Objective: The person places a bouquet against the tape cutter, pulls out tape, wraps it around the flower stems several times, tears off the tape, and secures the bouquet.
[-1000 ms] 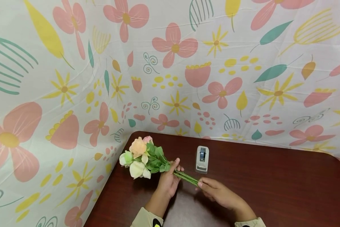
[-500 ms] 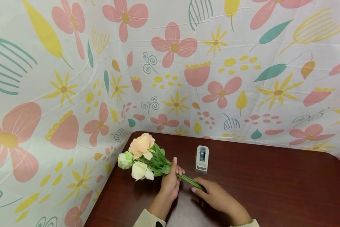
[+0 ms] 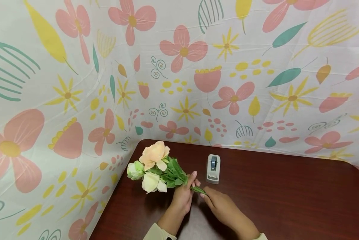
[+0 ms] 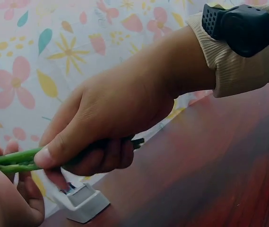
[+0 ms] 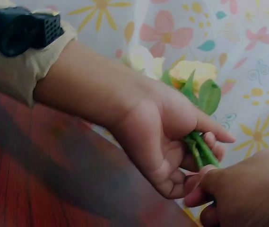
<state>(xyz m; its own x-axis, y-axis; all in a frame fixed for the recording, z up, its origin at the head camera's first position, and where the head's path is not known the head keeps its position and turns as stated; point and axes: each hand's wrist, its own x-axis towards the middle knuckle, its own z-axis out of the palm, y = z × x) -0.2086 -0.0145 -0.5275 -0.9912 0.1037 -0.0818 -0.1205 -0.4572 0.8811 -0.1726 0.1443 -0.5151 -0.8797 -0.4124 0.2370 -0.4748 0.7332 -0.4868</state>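
Note:
A bunch of artificial flowers point(image 3: 155, 156) with peach, white and pale green blooms slants above the table, blooms to the left. My left hand point(image 3: 183, 196) grips its green stems just below the leaves. Close beside it, my right hand point(image 3: 225, 206) holds the lower stems, fingers curled round them and thumb on top. In the left wrist view the cut stem ends point(image 4: 138, 143) poke out behind the right hand point(image 4: 96, 127). From the right wrist view, the left hand point(image 5: 167, 137) wraps the stems point(image 5: 200, 151) below the leaves.
A white tape dispenser point(image 3: 213, 168) stands on the dark red-brown table point(image 3: 287, 193) just beyond the hands. A flower-printed cloth point(image 3: 179, 83) hangs behind the table and along its left side.
My right hand has moved left and up the stems, closer to my left hand. The left hand and the bunch have shifted slightly right, and the blooms have turned a little.

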